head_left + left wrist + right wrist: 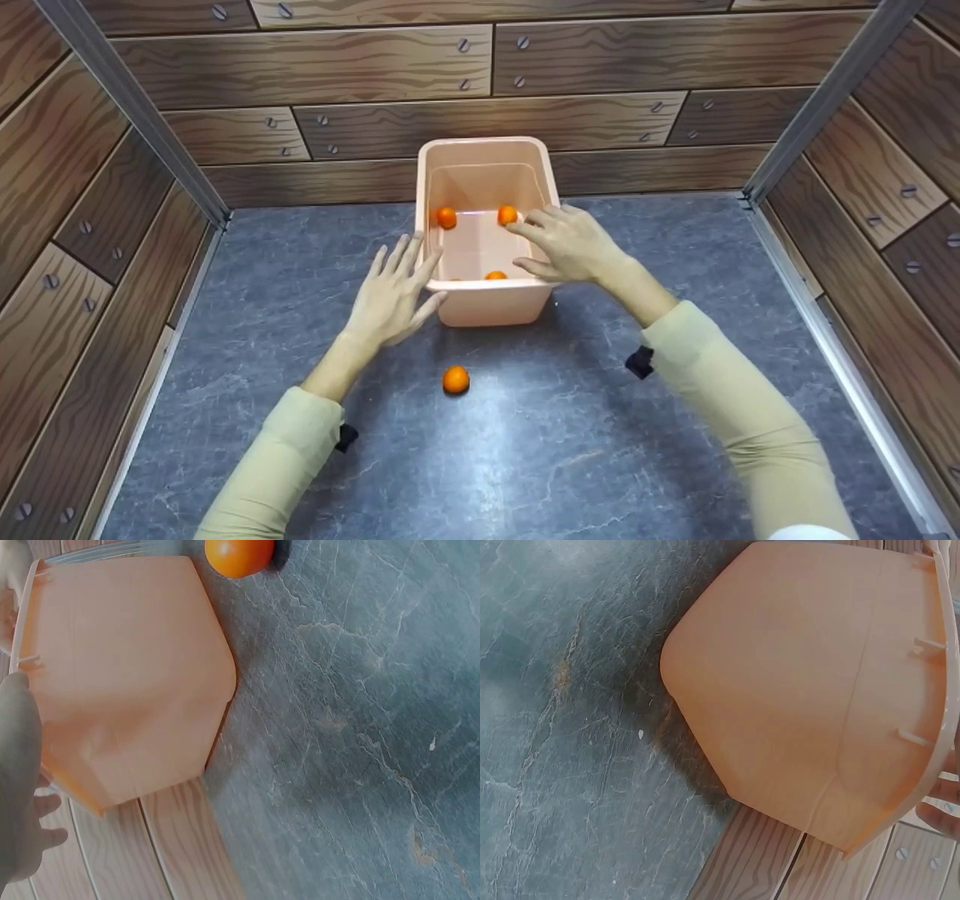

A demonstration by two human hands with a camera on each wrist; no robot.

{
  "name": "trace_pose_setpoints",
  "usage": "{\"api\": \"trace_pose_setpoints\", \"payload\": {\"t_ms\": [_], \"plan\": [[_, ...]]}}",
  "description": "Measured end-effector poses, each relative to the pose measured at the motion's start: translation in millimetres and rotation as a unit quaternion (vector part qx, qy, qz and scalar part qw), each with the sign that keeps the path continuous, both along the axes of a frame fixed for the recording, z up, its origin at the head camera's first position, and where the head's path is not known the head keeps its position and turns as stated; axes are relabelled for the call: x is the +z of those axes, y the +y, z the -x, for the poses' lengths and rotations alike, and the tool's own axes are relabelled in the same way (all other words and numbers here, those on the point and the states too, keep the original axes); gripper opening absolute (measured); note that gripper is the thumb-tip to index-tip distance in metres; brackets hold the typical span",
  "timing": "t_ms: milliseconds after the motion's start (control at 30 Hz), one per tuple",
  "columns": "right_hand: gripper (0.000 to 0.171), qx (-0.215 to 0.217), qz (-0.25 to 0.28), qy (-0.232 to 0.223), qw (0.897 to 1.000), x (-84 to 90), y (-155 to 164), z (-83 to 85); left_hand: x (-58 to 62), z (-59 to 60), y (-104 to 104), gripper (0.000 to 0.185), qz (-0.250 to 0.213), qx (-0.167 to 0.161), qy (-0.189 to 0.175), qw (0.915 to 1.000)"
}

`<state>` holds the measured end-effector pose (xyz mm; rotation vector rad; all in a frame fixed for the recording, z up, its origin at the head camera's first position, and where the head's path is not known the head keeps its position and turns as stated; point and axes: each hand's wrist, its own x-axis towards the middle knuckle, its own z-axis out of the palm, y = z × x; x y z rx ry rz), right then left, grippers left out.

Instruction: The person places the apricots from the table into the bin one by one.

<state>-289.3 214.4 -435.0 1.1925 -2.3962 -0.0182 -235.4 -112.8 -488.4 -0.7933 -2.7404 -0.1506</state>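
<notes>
Loose orange (455,379) lies on the desk (570,450) behind both hands; left hand (390,296) and right hand (570,244), fingers released, touch the bin (487,300) rim.

Head view: the near rim of the peach plastic bin (487,285) hides the lower part of one orange fruit (495,275) inside; a fleck of orange just left of it is too small to identify. The right hand (571,244) overlaps the bin's right rim. Both sleeves run off the bottom edge.

Left wrist view: the loose orange fruit (238,555) is cut by the top edge; the left hand (19,787) is blurred and cut by the left edge.

Right wrist view: only fingertips (939,816) show at the right edge.
</notes>
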Motion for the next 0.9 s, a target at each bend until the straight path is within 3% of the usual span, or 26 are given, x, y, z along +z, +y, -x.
{"api": "trace_pose_setpoints", "payload": {"t_ms": [267,533,900], "plan": [[0.056,0.023,-0.007,0.036,0.999,4.6,-4,-13.6,-0.4,0.4,0,0.069,-0.003,0.0,-0.004,1.0],[0.053,0.04,-0.002,0.059,0.997,-2.5,-9,-29.7,-1.2,-0.1,0,0.07,-0.002,-0.001,-0.007,1.0],[0.056,0.066,0.0,0.063,0.996,-12.0,-15,-56.3,-1.7,1.1,-1,0.07,0.001,0.001,-0.004,1.0]]}}
